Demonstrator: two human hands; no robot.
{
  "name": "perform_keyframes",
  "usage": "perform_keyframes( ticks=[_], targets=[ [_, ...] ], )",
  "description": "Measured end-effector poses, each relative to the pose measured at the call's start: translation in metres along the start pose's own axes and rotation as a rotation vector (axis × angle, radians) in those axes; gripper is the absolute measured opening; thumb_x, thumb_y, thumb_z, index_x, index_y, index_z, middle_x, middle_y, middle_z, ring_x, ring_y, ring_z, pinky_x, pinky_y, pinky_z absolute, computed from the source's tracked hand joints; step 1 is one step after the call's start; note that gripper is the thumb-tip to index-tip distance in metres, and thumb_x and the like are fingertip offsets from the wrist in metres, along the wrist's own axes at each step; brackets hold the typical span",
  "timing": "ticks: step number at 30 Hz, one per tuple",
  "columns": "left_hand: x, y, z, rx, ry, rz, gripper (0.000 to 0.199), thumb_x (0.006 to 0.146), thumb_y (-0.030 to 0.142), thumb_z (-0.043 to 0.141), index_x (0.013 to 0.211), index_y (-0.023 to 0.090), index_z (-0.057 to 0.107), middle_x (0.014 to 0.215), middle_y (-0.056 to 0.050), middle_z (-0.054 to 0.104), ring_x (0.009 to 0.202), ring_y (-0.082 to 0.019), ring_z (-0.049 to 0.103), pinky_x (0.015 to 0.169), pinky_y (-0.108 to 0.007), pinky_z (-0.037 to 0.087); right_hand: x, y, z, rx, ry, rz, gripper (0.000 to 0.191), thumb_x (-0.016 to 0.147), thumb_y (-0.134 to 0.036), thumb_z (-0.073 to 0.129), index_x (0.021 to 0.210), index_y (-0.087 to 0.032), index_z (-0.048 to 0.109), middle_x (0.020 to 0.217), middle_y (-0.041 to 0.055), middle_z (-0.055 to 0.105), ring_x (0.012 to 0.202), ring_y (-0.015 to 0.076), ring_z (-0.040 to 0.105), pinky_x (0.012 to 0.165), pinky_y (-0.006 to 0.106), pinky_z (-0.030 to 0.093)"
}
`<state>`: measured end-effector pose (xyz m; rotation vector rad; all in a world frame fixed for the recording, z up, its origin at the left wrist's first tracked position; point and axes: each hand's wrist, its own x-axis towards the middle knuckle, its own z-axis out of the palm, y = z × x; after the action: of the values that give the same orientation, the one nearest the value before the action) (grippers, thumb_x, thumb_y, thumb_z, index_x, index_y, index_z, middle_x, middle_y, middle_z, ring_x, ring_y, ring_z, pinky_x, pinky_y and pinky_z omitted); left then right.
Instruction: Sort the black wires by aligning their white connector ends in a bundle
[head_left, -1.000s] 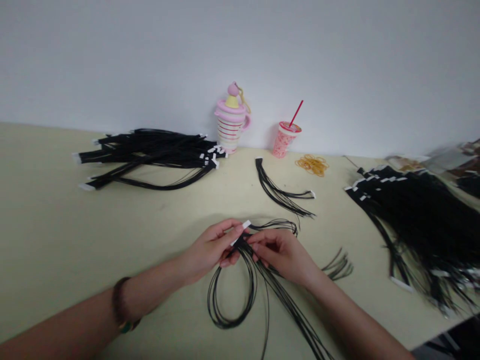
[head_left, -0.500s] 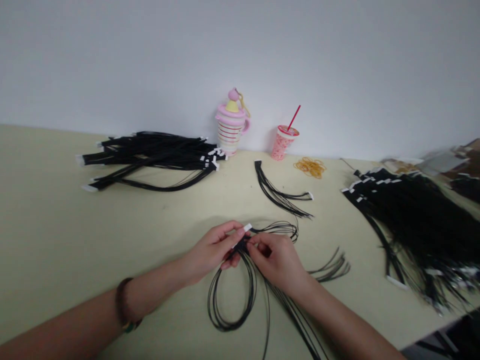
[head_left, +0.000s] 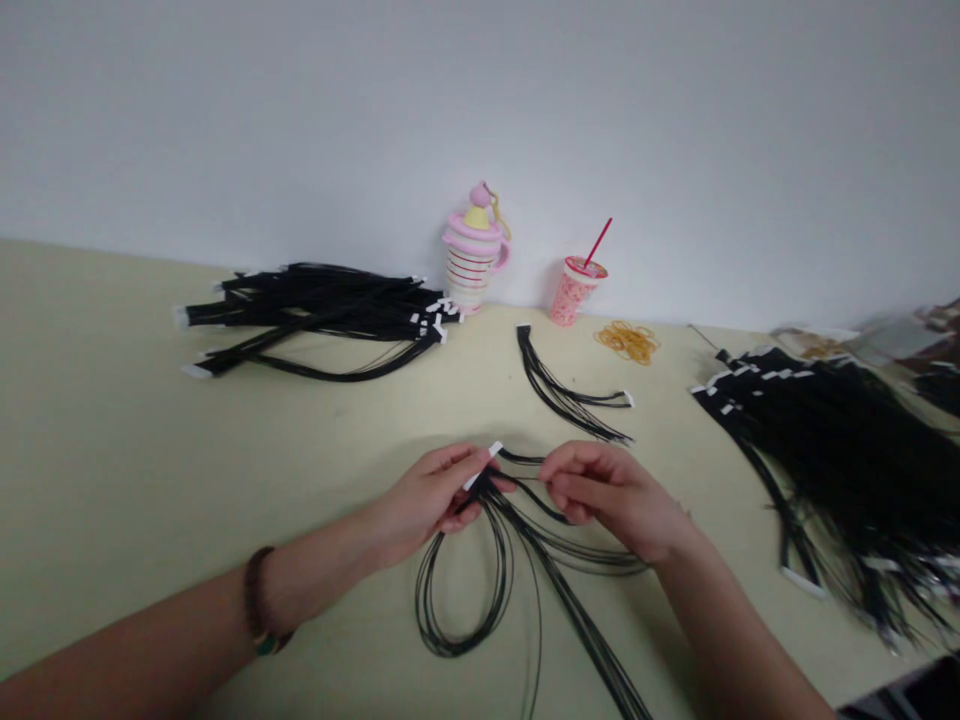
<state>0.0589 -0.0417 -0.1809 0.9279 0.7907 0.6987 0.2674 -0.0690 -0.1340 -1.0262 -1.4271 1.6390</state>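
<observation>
Near the middle of the table, my left hand (head_left: 442,490) is closed on a white connector (head_left: 484,466) with a bundle of thin black wires (head_left: 570,590) coming out of it. Some of these wires bend round in a loop below the hand; others run down toward the near edge. To the right, my right hand (head_left: 607,495) pinches one thin black wire drawn out sideways from the connector, its fingertips a short way from my left hand. The far end of that wire is hidden by the hand.
A pile of black wire harnesses (head_left: 322,310) lies at back left, and a larger pile (head_left: 840,440) at right. A striped mug (head_left: 469,265), a pink cup (head_left: 574,295) with a straw, yellow rubber bands (head_left: 628,342) and a separate wire harness (head_left: 551,380) sit toward the wall.
My right hand has moved right, away from the connector, with a wire pinched in its fingers. My left hand has stayed nearly in place. The view has shifted slightly.
</observation>
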Motion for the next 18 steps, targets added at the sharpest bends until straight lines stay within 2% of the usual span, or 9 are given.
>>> perform_keyframes(
  ticks=[3, 7, 9, 14, 18],
  targets=[
    [0.000, 0.000, -0.001, -0.011, -0.015, -0.002, 0.028, 0.086, 0.041, 0.051, 0.090, 0.013, 0.053, 0.094, -0.012, 0.064, 0.039, -0.001, 0.037, 0.035, -0.015, 0.018, -0.009, -0.011, -0.024, 0.323, -0.005, 0.029, 0.011, 0.072, -0.025, 0.069, 0.077, -0.015, 0.070, 0.064, 0.0040, 0.058, 0.043, 0.0050, 0.039, 0.041, 0.016, 0.024],
    [-0.001, 0.001, -0.001, -0.001, -0.015, -0.008, 0.026, 0.087, 0.039, 0.050, 0.088, 0.013, 0.052, 0.097, -0.013, 0.064, 0.039, 0.000, 0.037, 0.035, -0.015, 0.017, -0.015, -0.014, -0.046, 0.403, 0.084, -0.134, 0.020, 0.061, -0.027, 0.076, 0.079, -0.018, 0.072, 0.060, 0.0031, 0.057, 0.044, 0.0045, 0.039, 0.039, 0.013, 0.027],
    [-0.001, 0.002, 0.000, 0.004, 0.000, -0.017, 0.025, 0.087, 0.038, 0.048, 0.088, 0.013, 0.051, 0.097, -0.013, 0.064, 0.038, 0.000, 0.036, 0.035, -0.015, 0.017, -0.012, -0.012, -0.049, 0.381, 0.129, -0.206, 0.025, 0.059, -0.029, 0.078, 0.081, -0.019, 0.073, 0.061, 0.0024, 0.056, 0.045, 0.0047, 0.039, 0.041, 0.014, 0.031],
    [-0.002, 0.006, 0.003, 0.032, 0.009, -0.040, 0.025, 0.088, 0.037, 0.047, 0.083, 0.013, 0.050, 0.096, -0.014, 0.065, 0.038, 0.000, 0.036, 0.034, -0.015, 0.017, -0.003, -0.014, -0.047, 0.491, 0.326, -0.310, 0.012, 0.069, -0.027, 0.076, 0.077, -0.022, 0.069, 0.059, -0.0035, 0.045, 0.045, 0.0041, 0.034, 0.044, 0.012, 0.038],
    [-0.003, 0.009, 0.005, 0.045, 0.018, -0.059, 0.026, 0.087, 0.038, 0.048, 0.082, 0.012, 0.049, 0.093, -0.014, 0.066, 0.037, 0.000, 0.035, 0.033, -0.014, 0.016, 0.001, -0.020, -0.055, 0.550, 0.497, -0.428, 0.020, 0.064, -0.024, 0.079, 0.079, -0.023, 0.066, 0.077, -0.0027, 0.051, 0.055, 0.0039, 0.042, 0.047, 0.010, 0.040]
  ],
)
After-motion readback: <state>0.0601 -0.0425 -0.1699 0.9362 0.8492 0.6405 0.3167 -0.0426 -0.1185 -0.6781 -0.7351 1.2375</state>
